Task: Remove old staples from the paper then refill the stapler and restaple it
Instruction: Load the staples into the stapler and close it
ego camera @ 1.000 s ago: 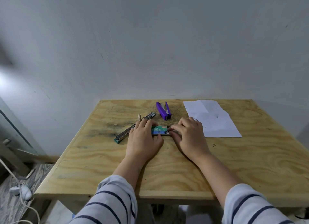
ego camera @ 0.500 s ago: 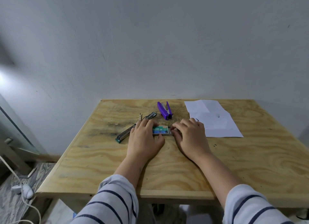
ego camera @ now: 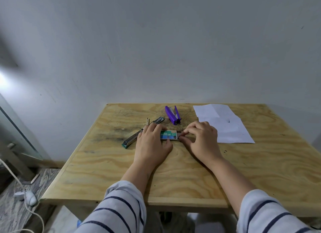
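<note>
A small green-and-blue staple box [ego camera: 168, 134] lies flat in the middle of the wooden table [ego camera: 191, 172]. My left hand [ego camera: 150, 143] rests on its left end and holds it down. My right hand [ego camera: 201, 139] pinches the box's right end with thumb and fingertips. A green and metal stapler [ego camera: 133, 138], swung wide open, lies just left of my left hand and is partly hidden by it. A purple staple remover [ego camera: 172, 115] sits behind the box. White paper [ego camera: 224, 124] lies at the back right.
The table's back edge meets a grey wall. On the floor at the left are a white cable with a switch [ego camera: 26, 196] and a metal frame leg [ego camera: 33, 178].
My right fingers have curled in and now pinch the right end of the staple box. My left hand has stayed on the box.
</note>
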